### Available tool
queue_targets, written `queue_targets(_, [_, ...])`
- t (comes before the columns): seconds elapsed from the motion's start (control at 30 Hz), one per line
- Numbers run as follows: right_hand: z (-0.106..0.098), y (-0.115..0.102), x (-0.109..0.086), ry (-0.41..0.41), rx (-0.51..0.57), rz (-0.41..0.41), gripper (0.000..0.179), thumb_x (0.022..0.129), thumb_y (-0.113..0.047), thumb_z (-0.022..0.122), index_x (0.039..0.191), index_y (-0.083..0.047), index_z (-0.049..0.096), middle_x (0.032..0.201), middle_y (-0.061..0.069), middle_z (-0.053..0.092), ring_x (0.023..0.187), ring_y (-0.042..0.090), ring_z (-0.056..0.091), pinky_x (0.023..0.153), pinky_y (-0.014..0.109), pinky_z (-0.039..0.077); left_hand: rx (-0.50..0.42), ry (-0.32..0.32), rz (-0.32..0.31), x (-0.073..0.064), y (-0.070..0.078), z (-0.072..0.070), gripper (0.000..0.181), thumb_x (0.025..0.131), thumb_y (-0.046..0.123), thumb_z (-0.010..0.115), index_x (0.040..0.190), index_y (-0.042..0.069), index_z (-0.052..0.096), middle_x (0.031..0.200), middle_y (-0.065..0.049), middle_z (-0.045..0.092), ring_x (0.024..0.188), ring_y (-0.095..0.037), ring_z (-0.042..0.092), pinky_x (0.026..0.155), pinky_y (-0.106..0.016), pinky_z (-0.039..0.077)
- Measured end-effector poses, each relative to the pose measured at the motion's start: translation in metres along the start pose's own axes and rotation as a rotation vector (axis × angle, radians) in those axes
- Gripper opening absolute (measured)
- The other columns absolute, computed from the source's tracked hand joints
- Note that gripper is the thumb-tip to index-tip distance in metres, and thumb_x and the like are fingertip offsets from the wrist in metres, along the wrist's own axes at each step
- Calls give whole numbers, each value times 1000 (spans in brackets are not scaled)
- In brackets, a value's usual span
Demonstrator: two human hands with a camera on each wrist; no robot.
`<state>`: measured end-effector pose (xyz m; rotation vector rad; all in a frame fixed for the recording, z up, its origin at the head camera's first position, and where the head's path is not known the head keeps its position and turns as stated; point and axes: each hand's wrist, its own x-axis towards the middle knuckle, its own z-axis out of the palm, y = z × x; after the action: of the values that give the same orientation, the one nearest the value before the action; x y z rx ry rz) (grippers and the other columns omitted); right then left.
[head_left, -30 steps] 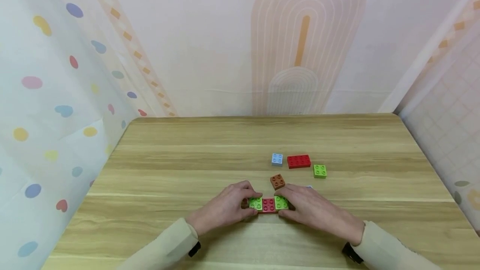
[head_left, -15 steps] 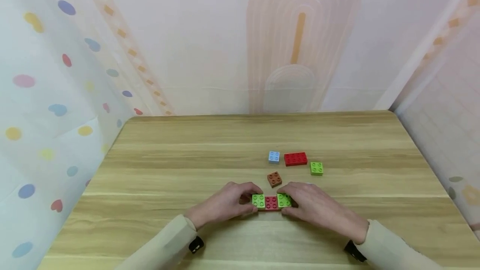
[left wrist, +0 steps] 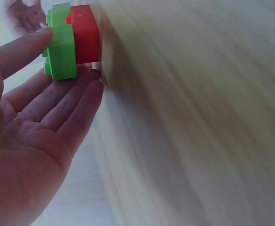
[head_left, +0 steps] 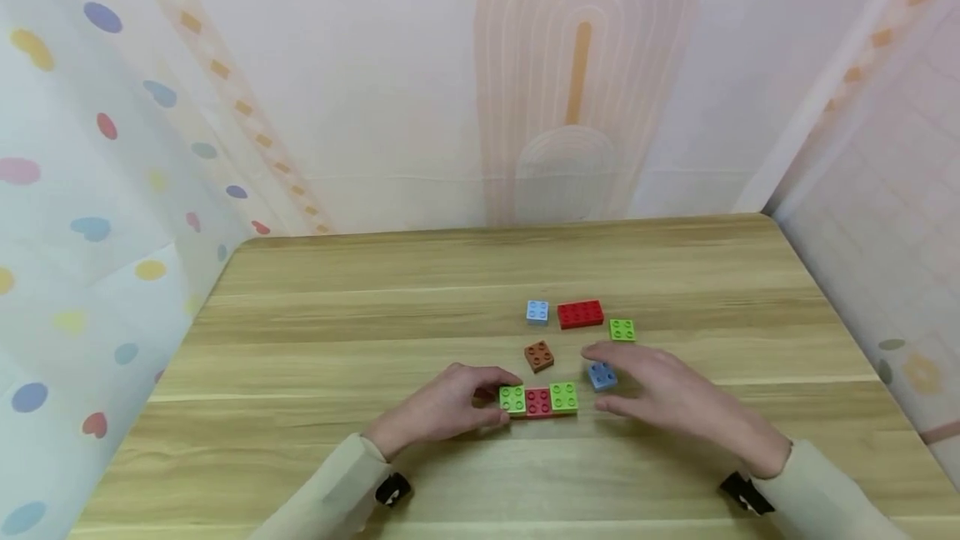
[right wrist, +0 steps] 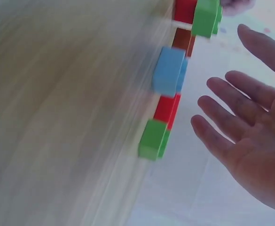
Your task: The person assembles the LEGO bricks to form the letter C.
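A red toy building brick [head_left: 537, 402] lies near the front of the table. Two green bricks sit on top of it, a left one [head_left: 512, 399] and a right one [head_left: 564, 397], with red studs showing between. My left hand [head_left: 442, 411] holds the left end, thumb and fingers on either side of the left green brick, as the left wrist view [left wrist: 62, 52] also shows. To the right, my right hand [head_left: 667, 386] hovers with spread, relaxed fingers and holds nothing. Between its thumb and index finger, on the table, lies a blue brick [head_left: 602, 376].
Behind the joined bricks lies a brown brick [head_left: 539, 356]. Farther back are a light blue brick [head_left: 537, 312], a long red brick [head_left: 581, 314] and a green brick [head_left: 622, 330]. Patterned cloth [head_left: 360, 90] hangs behind the wooden table [head_left: 337, 307].
My right hand has let go of the right end of the joined bricks and moved right, uncovering the blue brick. My left hand keeps its hold. The head view has shifted slightly.
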<state>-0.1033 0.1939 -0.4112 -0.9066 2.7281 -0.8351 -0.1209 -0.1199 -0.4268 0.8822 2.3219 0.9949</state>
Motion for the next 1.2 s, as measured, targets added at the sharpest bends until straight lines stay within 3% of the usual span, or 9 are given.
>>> queue_targets(0.33, [-2, 17, 3, -49, 57, 1, 63, 87, -25, 77, 141, -5, 52, 143, 9, 53, 129, 29, 51, 105, 49, 43, -33, -20, -41, -1, -1, -4, 43, 92, 13, 71, 133, 8, 61, 114, 2, 69, 101, -8, 63, 89, -23, 51])
queue_targets(0.73, [3, 25, 11, -69, 30, 56, 46, 89, -16, 76, 132, -6, 61, 130, 7, 62, 117, 25, 58, 97, 46, 50, -39, -7, -70, 0, -3, -3, 44, 93, 20, 70, 136, 14, 61, 122, 2, 66, 104, -5, 61, 90, -25, 51])
queue_targets(0.97, [2, 24, 13, -60, -15, 98, 36, 89, -10, 74, 124, -7, 66, 123, 6, 66, 109, 23, 61, 91, 45, 52, -50, -14, -69, 4, -4, -2, 44, 93, 24, 71, 136, 17, 61, 128, 4, 64, 110, -4, 60, 93, -25, 49])
queue_targets(1.2, [-1, 18, 11, -7, -21, 113, 37, 89, -12, 74, 125, -7, 66, 120, 7, 66, 109, 25, 62, 90, 47, 53, -33, -9, -50, 4, -4, -1, 46, 93, 23, 71, 137, 17, 61, 129, 3, 64, 109, -4, 59, 93, -25, 49])
